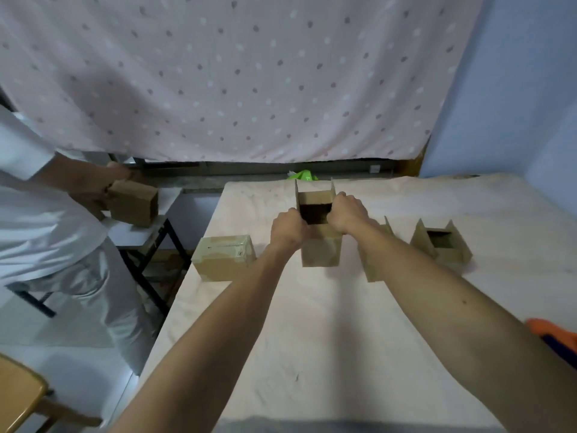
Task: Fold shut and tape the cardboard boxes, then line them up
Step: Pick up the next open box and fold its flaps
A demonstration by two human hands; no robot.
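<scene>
Hands grip one open cardboard box mid-table: left hand and right hand each closed on an opposite side at the rim, seemingly ready to fold its upright flaps inward.

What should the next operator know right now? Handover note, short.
Left hand and right hand both grip the top of the open middle box, folding its flaps.
Taped box sits at the table's left edge: done.
Partly hidden box behind the right forearm and the far-right box have flaps up.
Left: close and tape three, then line up. No tape visible.
</scene>
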